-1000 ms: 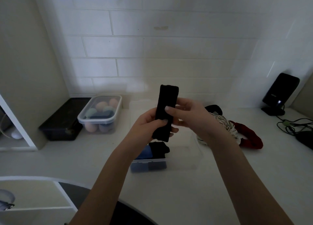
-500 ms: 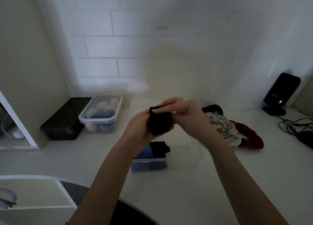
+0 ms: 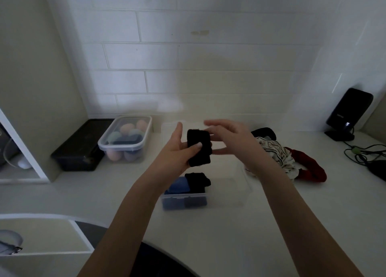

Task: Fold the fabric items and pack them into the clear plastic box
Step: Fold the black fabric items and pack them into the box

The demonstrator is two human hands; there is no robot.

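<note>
My left hand (image 3: 177, 151) holds a small folded black cloth (image 3: 199, 149) above the clear plastic box (image 3: 234, 195), thumb across its front. My right hand (image 3: 231, 143) hovers just right of the cloth with fingers spread and blurred, not gripping it. Inside the box's left end lie a folded blue item (image 3: 177, 186) and a folded black item (image 3: 197, 181). A heap of unfolded fabric sits right of the box: a white patterned piece (image 3: 275, 153), a red piece (image 3: 309, 168) and a black piece (image 3: 263, 133).
A lidded clear container of coloured sponges (image 3: 126, 141) and a black tray (image 3: 80, 147) stand at the back left. A black device (image 3: 347, 113) with cables (image 3: 365, 153) sits at the right. A shelf unit (image 3: 41, 235) lies at the lower left.
The long black cloth was folded down into a short packet. My right hand has let go and opened beside it, while my left hand keeps hold.
</note>
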